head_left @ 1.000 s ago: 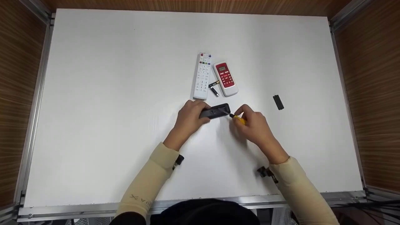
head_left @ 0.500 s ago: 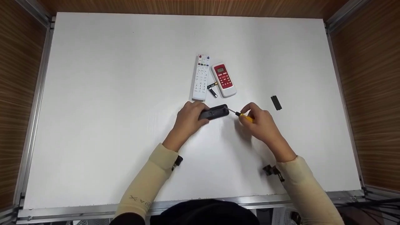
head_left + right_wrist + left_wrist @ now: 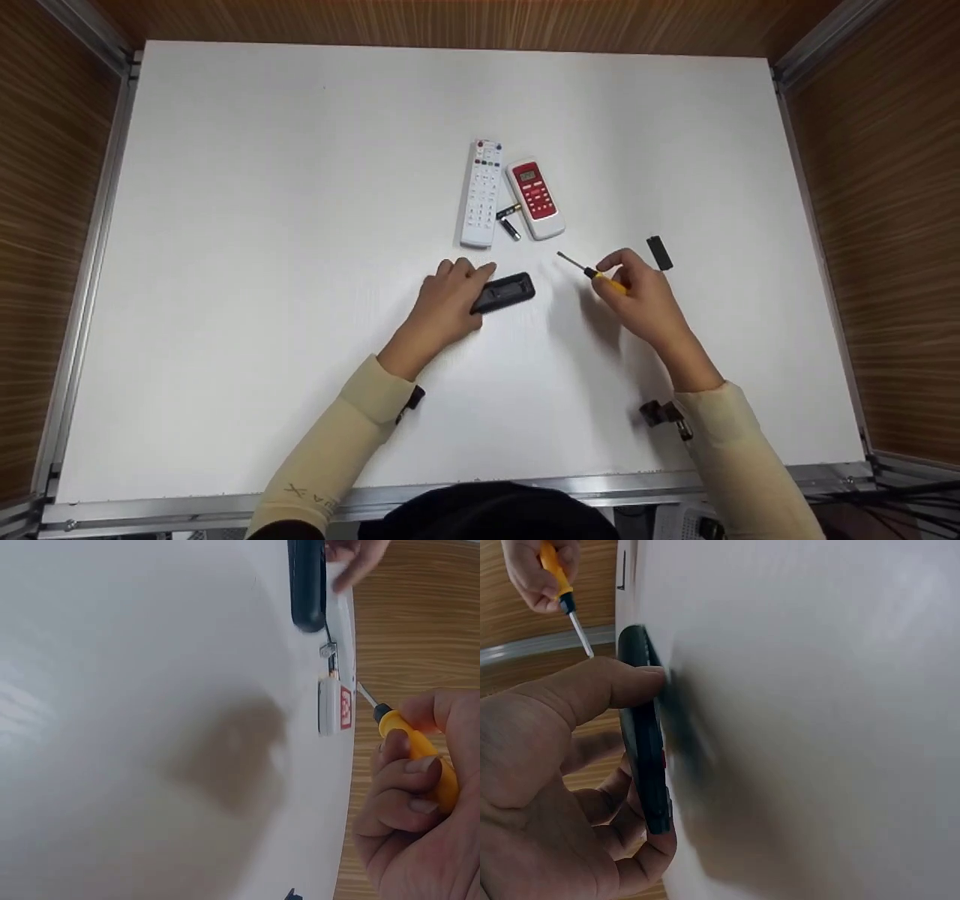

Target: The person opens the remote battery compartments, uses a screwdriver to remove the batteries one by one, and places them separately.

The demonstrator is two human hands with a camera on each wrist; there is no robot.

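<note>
White table (image 3: pixel 225 262), black remote (image 3: pixel 504 292) in left hand (image 3: pixel 448 302).

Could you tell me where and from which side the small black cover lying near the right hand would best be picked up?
The small black cover lies flat on the white table, long axis running roughly away from the person. It looks best pinched across its two long edges near the middle, coming from above. The right hand, which grips the yellow-handled screwdriver, is beside it, so the far side seems freer.

we see a white tabletop (image 3: pixel 262 225) framed by aluminium rails (image 3: pixel 82 255), with wood-grain panels (image 3: pixel 892 225) on three sides; soft, even light falls from above.
</note>
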